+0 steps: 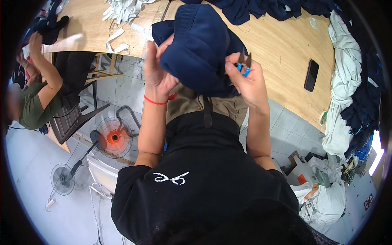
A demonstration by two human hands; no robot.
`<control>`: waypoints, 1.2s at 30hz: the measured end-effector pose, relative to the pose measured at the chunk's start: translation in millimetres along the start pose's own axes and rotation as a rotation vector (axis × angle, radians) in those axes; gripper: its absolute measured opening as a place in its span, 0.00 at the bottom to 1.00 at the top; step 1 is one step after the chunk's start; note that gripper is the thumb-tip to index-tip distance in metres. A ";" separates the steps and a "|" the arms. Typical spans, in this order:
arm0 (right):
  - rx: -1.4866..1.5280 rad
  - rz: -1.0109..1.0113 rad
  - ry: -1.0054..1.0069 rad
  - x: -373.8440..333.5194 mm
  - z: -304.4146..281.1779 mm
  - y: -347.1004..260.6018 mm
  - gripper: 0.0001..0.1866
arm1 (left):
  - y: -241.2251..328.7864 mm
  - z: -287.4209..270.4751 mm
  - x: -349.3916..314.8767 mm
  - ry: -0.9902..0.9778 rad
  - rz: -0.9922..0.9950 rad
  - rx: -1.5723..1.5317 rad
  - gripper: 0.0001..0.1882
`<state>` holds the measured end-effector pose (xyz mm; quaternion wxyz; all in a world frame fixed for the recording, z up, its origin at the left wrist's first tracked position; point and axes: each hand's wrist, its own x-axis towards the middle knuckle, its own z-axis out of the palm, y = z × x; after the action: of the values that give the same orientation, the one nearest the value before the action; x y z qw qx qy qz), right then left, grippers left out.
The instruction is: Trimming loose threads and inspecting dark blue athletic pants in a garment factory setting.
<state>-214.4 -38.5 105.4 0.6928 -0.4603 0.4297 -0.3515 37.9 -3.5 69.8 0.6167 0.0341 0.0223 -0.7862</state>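
Your left grip (157, 76) is spread against the navy garment (200, 49), bunched between your hands by the surface's (281, 53) edge; your right grip (251, 83) pinches the blue-handled snips (248, 60). With blades this near, a loose left hold could let the garment sag and get nicked.

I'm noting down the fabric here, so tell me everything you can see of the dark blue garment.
The dark blue garment looks like soft, matte cloth, with a gathered, elastic-looking band along its upper part. It is bunched and folded, hiding its full shape. It is held up in front of the body; the left hand is partly covered by its folds, and the right hand is at its right edge.
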 end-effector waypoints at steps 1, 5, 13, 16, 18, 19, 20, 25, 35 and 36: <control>-0.082 0.000 -0.014 -1.1 -6.3 -4.7 0.06 | -3.6 -24.4 -6.3 0.112 -0.056 -0.007 0.37; -0.206 -0.018 0.101 0.7 -17.9 -0.8 0.06 | -35.6 -18.1 -3.5 0.341 -0.155 0.489 0.24; -0.013 -0.062 0.207 -4.7 -14.6 18.0 0.08 | -31.9 -26.7 1.8 0.144 -0.151 -0.105 0.28; -0.161 0.046 0.156 -5.2 -14.9 18.4 0.07 | -40.4 -31.4 -3.7 0.215 -0.080 -0.070 0.26; -0.138 -0.028 0.194 -8.8 -8.4 12.2 0.05 | -44.5 -30.3 -3.4 0.108 -0.056 -0.040 0.26; -0.087 -0.040 0.225 -12.1 -6.6 5.7 0.05 | -45.0 -27.6 -4.2 0.152 -0.073 -0.059 0.28; -0.036 -0.053 0.257 -14.6 -5.6 2.6 0.05 | -46.1 -25.5 -5.5 0.196 -0.091 -0.079 0.30; -0.057 -0.125 0.267 -21.0 -6.1 -12.2 0.05 | -55.5 -20.0 -17.9 0.109 -0.021 0.210 0.32; -0.218 -0.237 0.382 -29.0 -5.1 -19.4 0.06 | -60.7 43.5 -1.9 0.294 -0.127 0.854 0.25; -0.218 -0.236 0.383 -29.7 -3.9 -21.7 0.06 | -62.4 43.4 -1.2 0.285 -0.131 0.821 0.24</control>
<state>-231.3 -20.7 133.1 0.4992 -0.5041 0.5319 -0.4623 -23.6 9.2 112.8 0.4915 0.3828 -0.2052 -0.7548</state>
